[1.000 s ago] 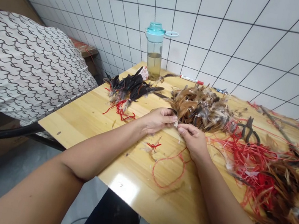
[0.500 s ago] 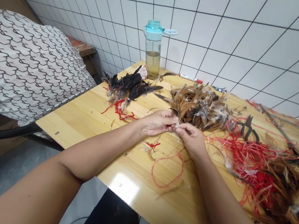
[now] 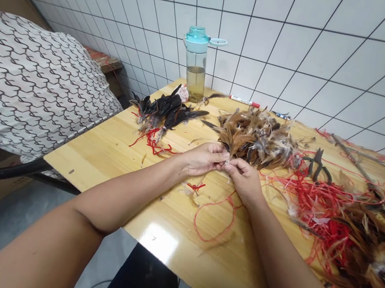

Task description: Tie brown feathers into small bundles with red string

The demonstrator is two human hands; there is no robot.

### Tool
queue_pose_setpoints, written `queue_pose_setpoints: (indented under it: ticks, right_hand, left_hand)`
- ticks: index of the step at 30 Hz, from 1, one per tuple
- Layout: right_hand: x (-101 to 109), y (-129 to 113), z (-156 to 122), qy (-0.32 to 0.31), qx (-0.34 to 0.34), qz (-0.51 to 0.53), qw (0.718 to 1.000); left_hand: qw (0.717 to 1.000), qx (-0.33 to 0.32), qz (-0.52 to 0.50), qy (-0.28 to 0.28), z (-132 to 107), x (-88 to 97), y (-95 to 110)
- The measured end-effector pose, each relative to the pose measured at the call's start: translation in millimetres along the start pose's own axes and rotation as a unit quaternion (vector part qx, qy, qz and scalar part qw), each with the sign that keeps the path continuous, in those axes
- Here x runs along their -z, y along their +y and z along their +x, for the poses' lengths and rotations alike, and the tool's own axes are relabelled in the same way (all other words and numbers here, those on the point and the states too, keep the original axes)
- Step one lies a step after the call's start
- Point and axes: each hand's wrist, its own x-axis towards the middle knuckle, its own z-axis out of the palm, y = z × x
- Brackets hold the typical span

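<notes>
My left hand (image 3: 208,159) and my right hand (image 3: 244,178) meet over the middle of the table. Pinched between their fingertips is the pale quill end of a small bunch of brown feathers (image 3: 236,143), its plumes fanning away from me. Both hands have closed fingers, thumbs on top. Right behind lies a pile of brown and grey feathers (image 3: 271,140), which partly merges with the bunch. A loop of red string (image 3: 194,221) lies on the wood below my right hand. A short knotted piece of red string (image 3: 195,186) rests near my left wrist.
Black feathers (image 3: 166,109) tied with red string lie left on the wooden table (image 3: 100,157). Behind stand a water bottle (image 3: 196,75) and a red marker (image 3: 244,101). Pliers (image 3: 317,166), tangled red string (image 3: 316,200) and more brown feathers (image 3: 379,246) lie right. A patterned cloth (image 3: 31,86) is at left.
The view has shifted very slightly. My hands keep almost the same place, with the feather bunch still between their fingertips.
</notes>
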Motion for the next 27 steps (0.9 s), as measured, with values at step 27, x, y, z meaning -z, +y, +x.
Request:
queue_pose_setpoints:
  ticks: [27]
  right_hand:
    - [7,19,5,0.016,0.026,-0.063,0.998]
  left_hand:
    - [0.973,-0.127,0.189,0.024,1,-13.7,-6]
